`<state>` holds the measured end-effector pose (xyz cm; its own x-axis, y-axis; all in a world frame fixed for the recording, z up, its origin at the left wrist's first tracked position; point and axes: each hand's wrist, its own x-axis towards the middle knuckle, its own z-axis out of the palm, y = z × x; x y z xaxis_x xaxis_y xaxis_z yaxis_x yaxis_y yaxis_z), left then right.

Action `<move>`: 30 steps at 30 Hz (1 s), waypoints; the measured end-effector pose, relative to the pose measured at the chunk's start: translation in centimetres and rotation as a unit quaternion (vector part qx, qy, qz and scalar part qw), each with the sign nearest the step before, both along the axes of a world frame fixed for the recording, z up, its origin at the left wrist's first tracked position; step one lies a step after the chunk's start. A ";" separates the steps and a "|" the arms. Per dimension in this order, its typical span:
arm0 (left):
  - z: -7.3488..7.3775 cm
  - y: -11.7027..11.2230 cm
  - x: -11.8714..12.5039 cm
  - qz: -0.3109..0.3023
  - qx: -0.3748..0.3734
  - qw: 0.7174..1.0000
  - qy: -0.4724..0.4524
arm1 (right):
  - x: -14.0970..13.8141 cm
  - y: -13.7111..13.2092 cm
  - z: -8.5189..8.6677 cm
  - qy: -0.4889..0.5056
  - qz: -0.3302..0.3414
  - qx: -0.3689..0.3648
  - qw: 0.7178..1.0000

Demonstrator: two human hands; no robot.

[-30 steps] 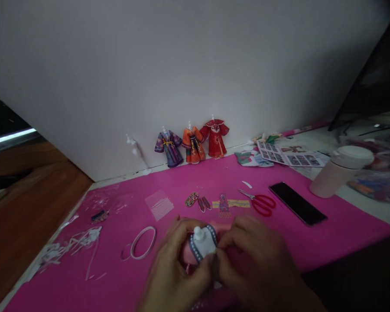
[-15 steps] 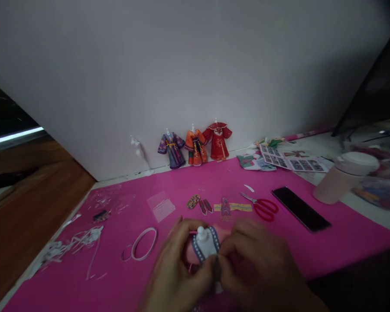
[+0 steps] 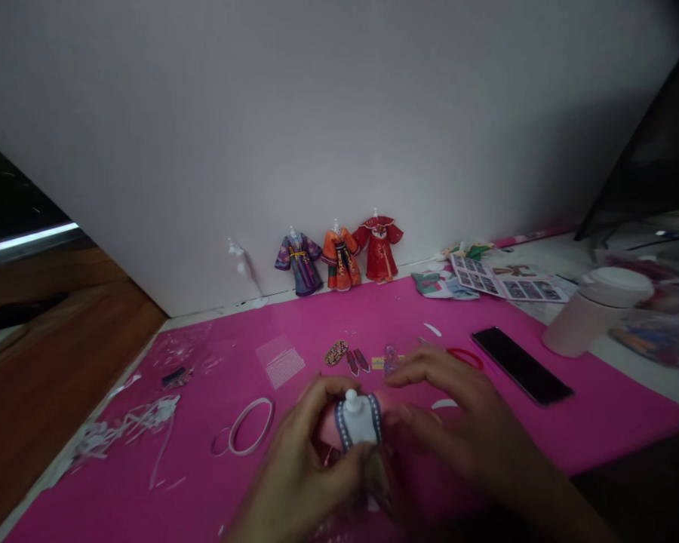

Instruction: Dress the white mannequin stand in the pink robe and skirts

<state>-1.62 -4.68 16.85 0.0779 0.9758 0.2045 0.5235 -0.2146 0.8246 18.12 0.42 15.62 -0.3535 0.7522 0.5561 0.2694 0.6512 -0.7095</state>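
My left hand (image 3: 299,467) pinches the robed mannequin (image 3: 357,422) at six o'clock; my right hand (image 3: 458,422) curls against it from three o'clock, grip unclear, half-hiding the red scissors (image 3: 465,356). The leaflet (image 3: 506,279) at one o'clock: print unreadable.

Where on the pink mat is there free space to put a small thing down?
Bare mat lies between the dresses at the wall and the small pieces, and right of the phone. Crowded: scraps at the left edge, and around the doll in the left hand, beside the right hand.
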 end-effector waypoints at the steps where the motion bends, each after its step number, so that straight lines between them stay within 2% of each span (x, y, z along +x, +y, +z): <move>1: 0.1 0.1 0.0 -0.007 -0.021 0.999 -0.032 | -0.1 0.3 0.2 0.007 0.015 -0.013 1.000; 5: 0.3 0.6 -0.4 -0.054 -0.101 0.984 -0.140 | -1.3 1.3 1.8 0.001 0.091 -0.038 0.995; 9: 0.3 0.5 -1.3 -0.084 -0.106 0.980 -0.146 | -2.9 1.9 3.3 -0.043 0.163 -0.054 0.984; 12: 0.0 0.1 -1.7 -0.055 -0.082 0.986 -0.138 | -3.6 2.4 3.3 -0.051 0.157 -0.052 0.985; 16: -1.0 -0.5 -1.8 0.010 0.037 0.999 -0.036 | -4.0 3.0 2.8 -0.037 0.162 -0.045 0.985; 19: -1.6 -0.6 -1.6 0.046 0.078 0.996 0.021 | -4.0 3.1 2.7 -0.031 0.170 -0.054 0.983; 23: -1.6 -0.4 -1.4 0.052 0.067 0.996 0.038 | -3.1 3.1 3.0 -0.043 0.187 -0.079 0.978; 30: -1.0 0.1 -1.3 0.039 0.028 0.999 -0.008 | -1.5 3.3 2.4 -0.098 0.179 -0.097 0.974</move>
